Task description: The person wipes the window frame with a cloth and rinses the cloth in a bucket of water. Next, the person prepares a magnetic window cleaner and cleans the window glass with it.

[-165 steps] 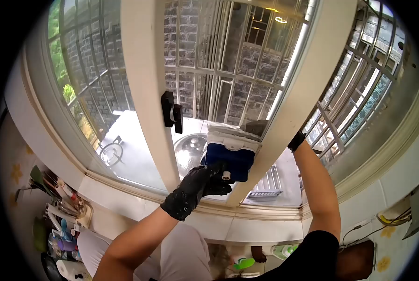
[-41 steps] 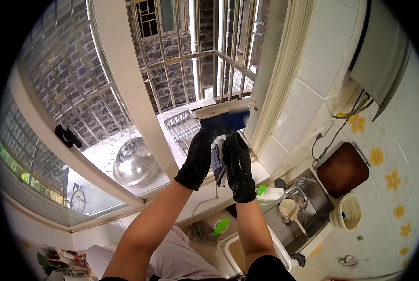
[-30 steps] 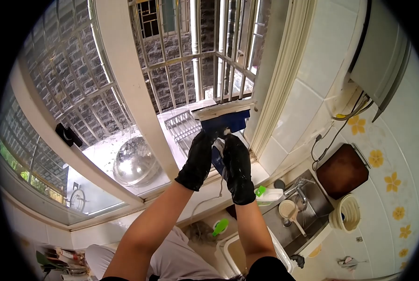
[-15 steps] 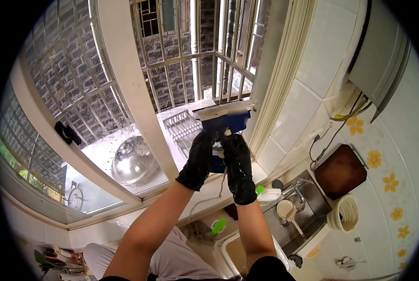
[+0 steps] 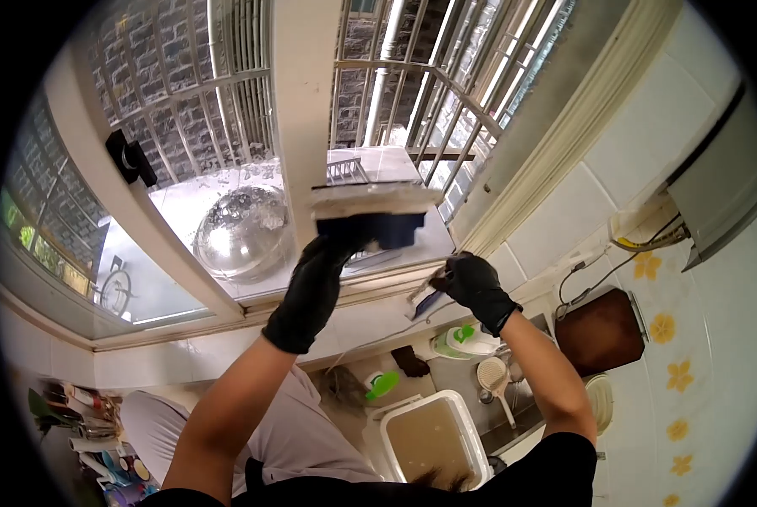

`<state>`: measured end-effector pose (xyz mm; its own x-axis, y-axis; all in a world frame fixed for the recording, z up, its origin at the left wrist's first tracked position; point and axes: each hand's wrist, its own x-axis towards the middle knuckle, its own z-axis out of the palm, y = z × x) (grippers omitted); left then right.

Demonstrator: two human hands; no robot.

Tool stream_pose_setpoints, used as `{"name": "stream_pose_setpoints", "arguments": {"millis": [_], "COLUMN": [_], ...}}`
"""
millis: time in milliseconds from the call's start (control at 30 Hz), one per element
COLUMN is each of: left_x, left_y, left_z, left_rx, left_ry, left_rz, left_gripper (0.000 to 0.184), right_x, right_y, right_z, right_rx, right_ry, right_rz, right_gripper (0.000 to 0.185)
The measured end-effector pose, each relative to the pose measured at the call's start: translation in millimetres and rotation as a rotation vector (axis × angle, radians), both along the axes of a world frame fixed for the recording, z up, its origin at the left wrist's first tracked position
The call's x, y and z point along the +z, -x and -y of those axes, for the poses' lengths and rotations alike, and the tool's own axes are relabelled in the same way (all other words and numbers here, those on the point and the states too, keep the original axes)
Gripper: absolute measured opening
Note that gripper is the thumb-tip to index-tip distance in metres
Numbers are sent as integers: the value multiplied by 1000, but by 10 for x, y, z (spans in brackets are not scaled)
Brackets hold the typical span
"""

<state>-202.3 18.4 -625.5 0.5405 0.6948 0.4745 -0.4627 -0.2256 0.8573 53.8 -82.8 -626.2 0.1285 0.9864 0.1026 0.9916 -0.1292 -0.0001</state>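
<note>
Both of my hands wear black gloves. My left hand (image 5: 309, 287) is raised before the window opening, its fingers closed on one half of a magnetic window cleaner (image 5: 377, 203), dark blue with a pale pad and a dark blade along its top edge. To the right and lower, my right hand (image 5: 481, 287) grips the other cleaner half (image 5: 426, 302), tilted near the sill and partly hidden by the fingers. A thin cord (image 5: 378, 348) runs along the sill below this second half. The two halves are apart.
Window frame posts (image 5: 304, 110) and metal bars (image 5: 446, 72) stand ahead. A steel dome (image 5: 241, 232) lies on the outer ledge. Below are a white-rimmed basin (image 5: 456, 414) of murky water, a green-capped bottle (image 5: 454, 342), a sink (image 5: 501, 435) with a strainer (image 5: 492, 373), and a dark cloth (image 5: 410, 362).
The hands were together at the cleaner and have separated. My left hand has moved left with one half, my right hand right and down with the other. The view has shifted too.
</note>
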Motion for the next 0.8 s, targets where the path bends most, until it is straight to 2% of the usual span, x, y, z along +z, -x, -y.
{"name": "stream_pose_setpoints", "arguments": {"millis": [67, 100, 133, 200, 233, 267, 300, 333, 400, 467, 533, 600, 633, 667, 700, 733, 767, 800], "left_x": [-170, -220, -487, -602, -639, -668, -680, -690, -701, -559, -287, -388, -378, -365, -362, -345, -349, -360], "left_y": [348, 518, 701, 1051, 1208, 1352, 1441, 1486, 1561, 1537, 1526, 1566, 1569, 1562, 1547, 1532, 1558, 1575], "left_z": [9, 64, 27, 58, 33, 2, -34, -67, -172, -313, -455, -646, -698, -759, -797, -790, -801, -800], "left_rx": [-2, 28, -73, 19, 50, 170, 281, 302, 164, 285, 341, 376, 398, 419, 459, 513, 526, 539], "left_ry": [60, 164, 381, 583, 580, 387, 194, 194, 685, 659, 720, 744, 761, 776, 776, 779, 773, 769], "left_rz": [-39, -36, 152, 137, 145, -83, -312, -313, 240, 190, 196, 225, 229, 235, 262, 274, 250, 230], "left_gripper": [36, 34, 31, 29, 29, 26, 24, 24, 28, 30, 31, 29, 28, 28, 28, 29, 29, 30], "right_x": [-274, -556, -413, -437, -449, -472, -580, -216, -134, -200, -111, 93, 168, 330, 333, 333, 322, 350], "right_y": [-106, -241, -85, -214, -231, -254, -328, -12, 60, -19, 132, 447, 626, 662, 727, 833, 922, 1002], "right_z": [-1, -27, -12, -24, -97, -186, -343, -504, -990, -1570, -2181, -2621, -2776, -2859, -2987, -3171, -3310, -3375], "right_rx": [-88, -44, -366, -217, -112, -10, 44, -32, 179, 216, 373, 275, 510, 771, 813, 789, 780, 803], "right_ry": [-18, -168, -188, -349, -450, -557, -692, -698, -719, -632, -752, -424, -481, -542, -475, -271, -118, -3], "right_rz": [-507, -748, -1443, -1569, -1617, -1666, -2122, -2015, -1983, -1931, -521, -1838, -1893, -1027, -1171, -1703, -1939, -2022], "right_gripper": [19, 18, 14, 9, 11, 13, 15, 16, 20, 17, 17, 43, 43, 43, 42, 41, 40, 39]}}
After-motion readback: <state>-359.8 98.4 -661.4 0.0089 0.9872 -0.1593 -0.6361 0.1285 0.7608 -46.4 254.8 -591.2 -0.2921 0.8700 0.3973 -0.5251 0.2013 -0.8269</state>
